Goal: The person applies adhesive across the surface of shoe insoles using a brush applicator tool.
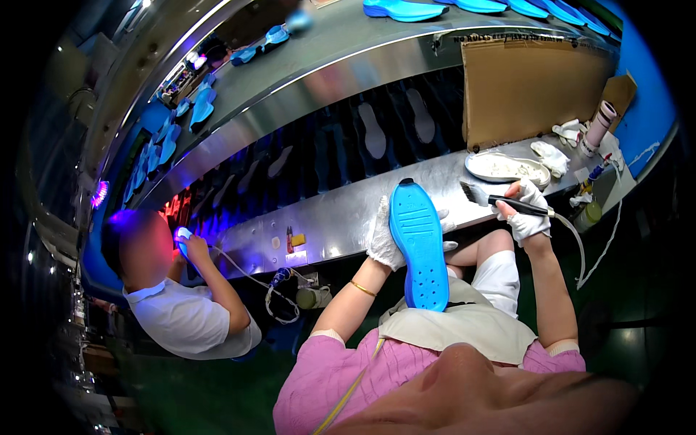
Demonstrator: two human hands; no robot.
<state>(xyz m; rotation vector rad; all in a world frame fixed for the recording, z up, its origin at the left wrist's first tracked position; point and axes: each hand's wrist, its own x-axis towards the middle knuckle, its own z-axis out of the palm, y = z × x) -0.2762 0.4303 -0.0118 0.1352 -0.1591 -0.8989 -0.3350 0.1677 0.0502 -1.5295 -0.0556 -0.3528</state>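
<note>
A blue shoe sole (422,243) stands upright in front of me, its inner face with ridges and small holes turned toward me. My left hand (386,235), in a white glove, grips it from behind and along its left edge, with fingertips showing at the right. My right hand (527,214), in a white glove with bare fingertips, is closed round the black handle of a brush (518,206) with a hose at its end. The bristles point left, apart from the sole. Just beyond the brush, a white shoe-shaped tray (507,167) lies on the metal bench (348,225).
Beyond the bench, dark slots hold several soles. A cardboard sheet (533,90) stands at the back right, near a pink bottle (599,129) and white cloths. More blue soles (406,9) line the upper shelf. To the left, a co-worker (188,312) holds a blue piece.
</note>
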